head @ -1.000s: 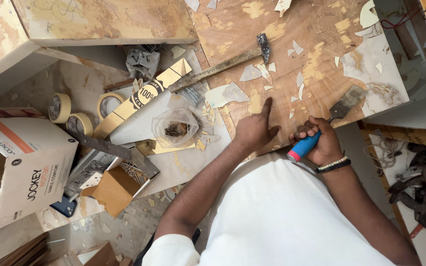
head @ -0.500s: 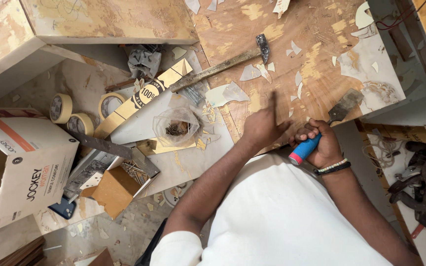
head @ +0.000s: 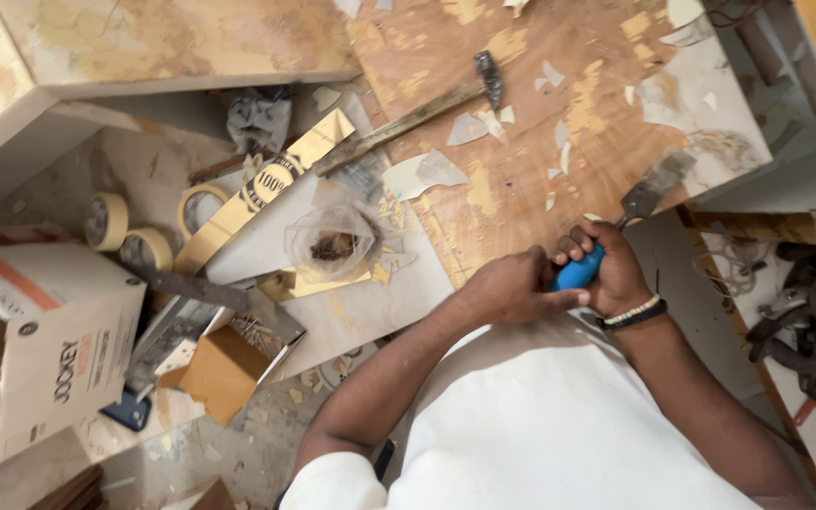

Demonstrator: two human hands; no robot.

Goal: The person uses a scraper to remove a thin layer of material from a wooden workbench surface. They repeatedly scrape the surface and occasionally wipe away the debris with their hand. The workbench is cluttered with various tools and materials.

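Note:
My right hand [head: 611, 274] grips the blue handle of a scraper [head: 580, 269]; its metal blade [head: 652, 187] lies on a brown wooden board [head: 540, 123] with patches of pale peeling laminate. My left hand [head: 512, 288] presses against the near end of the blue handle, fingers closed around it beside my right hand. A beaded band sits on my right wrist. A hammer [head: 427, 109] with a wooden handle lies on the board farther away.
Rolls of masking tape [head: 125, 231] lie at left near a cardboard box [head: 40, 349]. A clear plastic bag [head: 332, 244] sits on a white sheet. Laminate chips litter the board. Metal tools [head: 805, 321] lie at right.
My left hand left the board, where it lay flat with fingers spread, and came onto the scraper handle beside my right hand. The view shifted slightly.

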